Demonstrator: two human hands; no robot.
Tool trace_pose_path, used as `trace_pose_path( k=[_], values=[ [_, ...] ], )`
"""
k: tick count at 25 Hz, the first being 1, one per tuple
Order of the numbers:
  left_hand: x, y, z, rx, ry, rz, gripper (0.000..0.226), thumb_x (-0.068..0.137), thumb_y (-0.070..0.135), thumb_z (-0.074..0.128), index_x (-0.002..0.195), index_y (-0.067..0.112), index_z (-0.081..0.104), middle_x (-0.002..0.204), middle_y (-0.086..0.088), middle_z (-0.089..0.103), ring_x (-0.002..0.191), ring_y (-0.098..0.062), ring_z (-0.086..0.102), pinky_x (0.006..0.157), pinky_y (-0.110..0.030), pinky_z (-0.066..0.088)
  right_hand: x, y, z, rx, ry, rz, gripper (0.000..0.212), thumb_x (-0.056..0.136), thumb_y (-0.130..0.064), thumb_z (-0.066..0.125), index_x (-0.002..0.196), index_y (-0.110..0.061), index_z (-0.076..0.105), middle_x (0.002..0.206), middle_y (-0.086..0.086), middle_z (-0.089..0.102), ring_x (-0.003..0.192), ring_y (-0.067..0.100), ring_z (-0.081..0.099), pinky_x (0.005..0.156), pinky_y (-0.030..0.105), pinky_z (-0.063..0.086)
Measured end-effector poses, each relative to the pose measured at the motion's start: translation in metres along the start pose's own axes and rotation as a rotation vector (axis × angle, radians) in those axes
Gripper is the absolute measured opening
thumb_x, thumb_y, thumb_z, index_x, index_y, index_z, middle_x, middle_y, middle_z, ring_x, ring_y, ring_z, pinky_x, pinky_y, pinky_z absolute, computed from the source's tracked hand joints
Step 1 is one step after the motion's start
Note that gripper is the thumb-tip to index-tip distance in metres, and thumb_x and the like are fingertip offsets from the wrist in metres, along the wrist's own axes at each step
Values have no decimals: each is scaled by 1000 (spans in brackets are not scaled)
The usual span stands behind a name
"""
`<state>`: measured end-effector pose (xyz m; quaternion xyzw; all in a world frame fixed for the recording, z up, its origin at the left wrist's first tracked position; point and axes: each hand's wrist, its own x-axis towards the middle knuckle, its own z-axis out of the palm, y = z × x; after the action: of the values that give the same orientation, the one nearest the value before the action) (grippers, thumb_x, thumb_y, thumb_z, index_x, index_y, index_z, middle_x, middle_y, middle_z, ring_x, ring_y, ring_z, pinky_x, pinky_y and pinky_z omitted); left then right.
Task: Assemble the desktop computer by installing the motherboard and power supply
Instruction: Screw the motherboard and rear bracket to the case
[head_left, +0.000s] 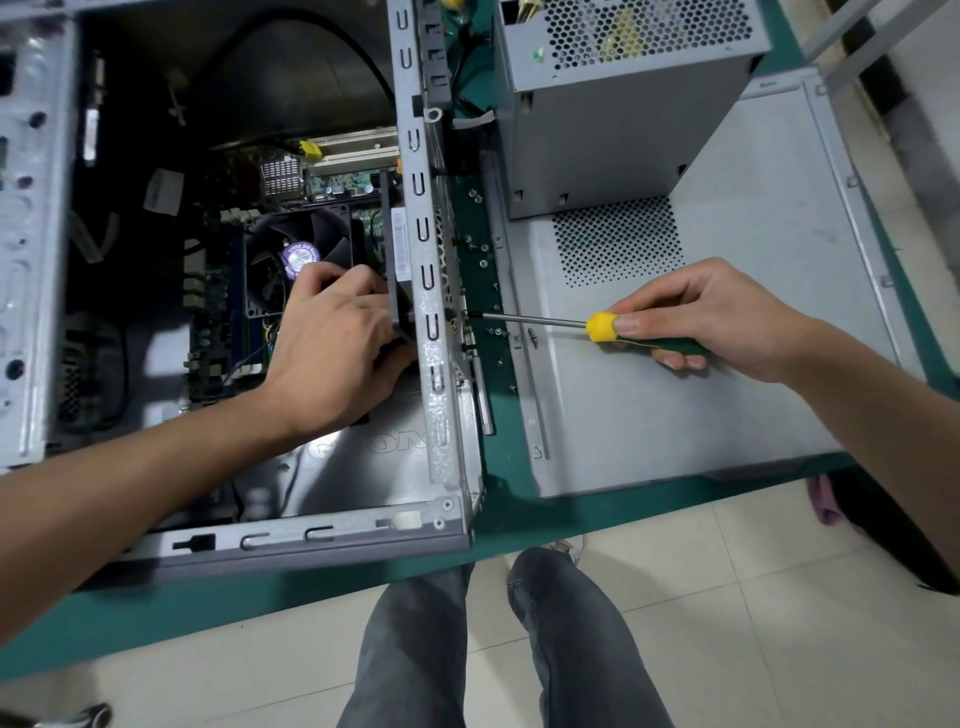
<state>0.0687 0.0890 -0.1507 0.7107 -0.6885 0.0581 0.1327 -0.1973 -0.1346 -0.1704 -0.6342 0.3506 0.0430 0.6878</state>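
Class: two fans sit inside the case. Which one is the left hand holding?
The left hand holds the upright rear fan against the case wall, not the purple-labelled cooler fan.

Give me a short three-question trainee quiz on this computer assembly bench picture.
1. True or false: the right hand holds the green-and-yellow-handled screwdriver.
2. Where does the grey metal power supply box stand: A inside the open grey metal computer case, B on the detached grey side panel, C on the floor?
3. Fill in: the left hand grips a black ____ frame against the case wall.

Key: 1 true; 2 B; 3 fan.
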Motion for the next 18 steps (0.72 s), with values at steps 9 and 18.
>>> trace_pose_path(
  k=[9, 18],
  values=[
    [3, 3, -4, -63, 40, 52, 35, 81, 23, 55, 56, 29, 32, 63, 14, 32, 74, -17, 41, 74, -35, 26, 0, -1, -3, 18, -7, 5, 58, 59, -55, 87, 103, -19, 78, 89, 15, 75, 47, 16, 48, 40, 20, 35],
    [6, 6, -7, -99, 3, 54, 30, 80, 26, 48, 65, 33, 23, 71, 17, 16, 74, -17, 38, 73, -34, 24, 0, 1, -3, 14, -13, 9, 57, 61, -55, 87, 105, -20, 77, 94, 16, 75, 47, 16, 48, 41, 21, 37]
  ],
)
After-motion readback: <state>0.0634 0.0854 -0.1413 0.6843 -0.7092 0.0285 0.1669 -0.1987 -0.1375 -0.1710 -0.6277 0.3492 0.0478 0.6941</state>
